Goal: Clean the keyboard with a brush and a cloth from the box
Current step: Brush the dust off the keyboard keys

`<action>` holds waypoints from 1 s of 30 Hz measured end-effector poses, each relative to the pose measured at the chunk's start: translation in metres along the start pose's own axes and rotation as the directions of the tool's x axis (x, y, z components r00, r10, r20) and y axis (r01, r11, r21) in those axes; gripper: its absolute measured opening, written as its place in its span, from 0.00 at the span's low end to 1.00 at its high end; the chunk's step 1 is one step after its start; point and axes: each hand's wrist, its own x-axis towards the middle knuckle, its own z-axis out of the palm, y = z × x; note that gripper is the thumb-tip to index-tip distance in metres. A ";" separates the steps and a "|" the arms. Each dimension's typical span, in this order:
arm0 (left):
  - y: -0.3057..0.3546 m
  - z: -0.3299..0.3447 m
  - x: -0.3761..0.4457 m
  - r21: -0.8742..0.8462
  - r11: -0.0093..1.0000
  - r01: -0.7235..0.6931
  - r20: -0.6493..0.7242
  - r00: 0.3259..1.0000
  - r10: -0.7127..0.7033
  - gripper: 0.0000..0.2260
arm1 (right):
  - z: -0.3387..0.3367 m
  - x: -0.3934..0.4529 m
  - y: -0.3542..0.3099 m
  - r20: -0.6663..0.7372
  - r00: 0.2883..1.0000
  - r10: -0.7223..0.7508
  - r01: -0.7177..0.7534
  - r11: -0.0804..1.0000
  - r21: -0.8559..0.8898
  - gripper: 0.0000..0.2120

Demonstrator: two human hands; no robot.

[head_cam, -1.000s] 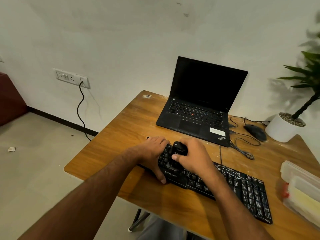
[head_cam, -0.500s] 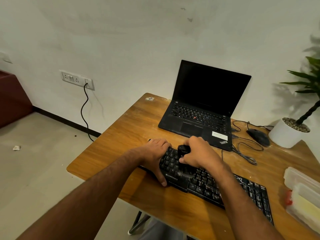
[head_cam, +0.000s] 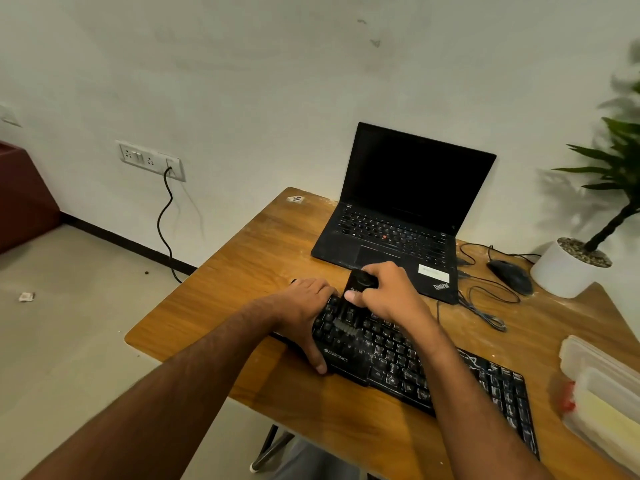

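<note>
A black keyboard (head_cam: 415, 362) lies across a wooden desk (head_cam: 242, 271). The right hand (head_cam: 391, 296) grips a black brush (head_cam: 356, 289), now swept back toward twelve o'clock over the left-end keys; brushing continues. The left hand (head_cam: 304, 306) clasps the keyboard's nine o'clock end.

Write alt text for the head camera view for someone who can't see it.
A right hand grips a black brush on the left end of a dusty black keyboard, which the left hand steadies. Behind on the wooden table stands an open laptop.
</note>
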 end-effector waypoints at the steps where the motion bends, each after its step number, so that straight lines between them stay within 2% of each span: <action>1: 0.000 0.000 0.000 0.001 1.000 -0.001 -0.003 1.000 0.001 0.61 | 0.004 0.000 0.000 -0.009 1.000 0.003 -0.003 1.000 0.012 0.12; 5: 0.000 0.000 0.000 0.016 1.000 0.004 0.010 1.000 -0.004 0.61 | 0.011 -0.003 0.004 0.071 0.997 0.039 -0.032 0.995 -0.090 0.14; 8: 0.000 0.000 0.002 0.002 1.000 0.003 0.011 1.000 -0.003 0.61 | 0.001 -0.002 0.001 0.000 0.999 0.054 -0.052 0.976 -0.212 0.19; 10: 0.000 -0.001 0.001 -0.003 1.000 -0.004 0.003 1.000 0.004 0.60 | -0.001 0.000 -0.001 -0.085 0.996 0.040 -0.053 0.986 -0.157 0.18; 13: 0.002 -0.002 -0.001 -0.006 1.000 -0.007 -0.009 1.000 0.007 0.59 | 0.006 -0.002 -0.001 -0.049 0.999 0.010 -0.013 0.999 -0.044 0.14; 19: -0.001 0.000 0.002 -0.023 1.000 -0.008 -0.015 1.000 0.008 0.59 | -0.002 -0.005 0.009 -0.045 0.998 0.042 -0.049 0.985 -0.166 0.17; 23: 0.000 0.000 0.000 -0.030 0.999 -0.019 -0.016 1.000 0.019 0.58 | 0.003 -0.005 0.002 -0.126 0.991 -0.045 0.035 0.997 -0.076 0.11; 30: 0.000 0.000 0.000 -0.034 0.999 -0.011 -0.012 1.000 0.011 0.58 | -0.007 -0.002 0.006 -0.022 0.999 0.025 -0.029 0.977 -0.210 0.17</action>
